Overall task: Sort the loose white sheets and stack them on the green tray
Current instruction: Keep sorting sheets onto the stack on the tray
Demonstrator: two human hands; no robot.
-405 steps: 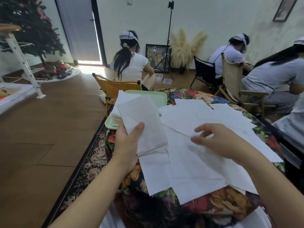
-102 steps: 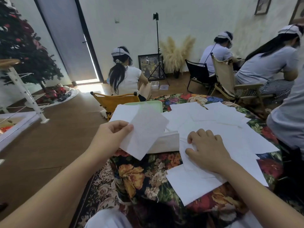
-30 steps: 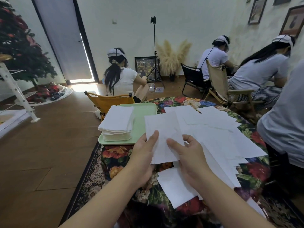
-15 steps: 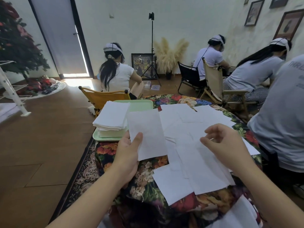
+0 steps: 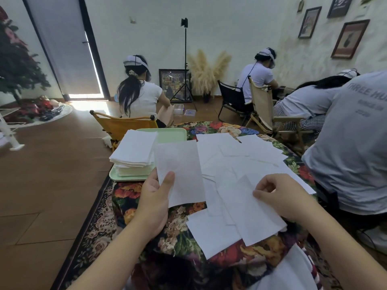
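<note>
From the head camera, the left hand (image 5: 156,198) holds one white sheet (image 5: 180,170) upright by its lower corner — thumb across the front, fingers behind. The right hand (image 5: 281,197) pinches the edge of another sheet (image 5: 247,208) that lies on the spread of loose white sheets (image 5: 236,160) covering the worktop (image 5: 178,233), which wears a flowered cloth. At the far left corner of the worktop sits the green tray (image 5: 174,133), and a neat stack of sheets (image 5: 135,152) rests on its near left part — just beside the held sheet. Beyond the tray stands a yellow chair (image 5: 123,124). A person in a grey shirt (image 5: 347,143) sits close on the right.
</note>
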